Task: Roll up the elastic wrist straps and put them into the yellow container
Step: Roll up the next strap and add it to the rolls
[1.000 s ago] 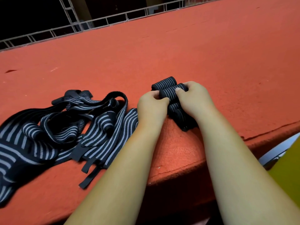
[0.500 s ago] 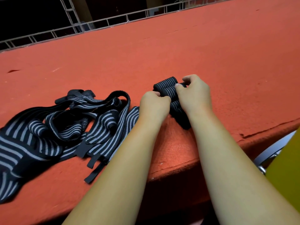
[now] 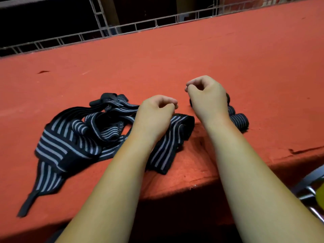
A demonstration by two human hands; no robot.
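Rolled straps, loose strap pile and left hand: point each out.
rolled straps point(image 3: 239, 121), head view, striped side of the nearest roll.
loose strap pile point(image 3: 73, 142), head view, striped band mid-pile.
left hand point(image 3: 154, 116), head view, back of the hand.

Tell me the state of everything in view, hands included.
Loose straps, unrolled, tangled in a heap.
Rolled straps, rolled up, partly hidden by the right forearm.
Left hand, fingers curled, holding nothing, above the heap.
Right hand, fingers curled, holding nothing, above the rolls.
Yellow container, only an edge in view, contents unseen.
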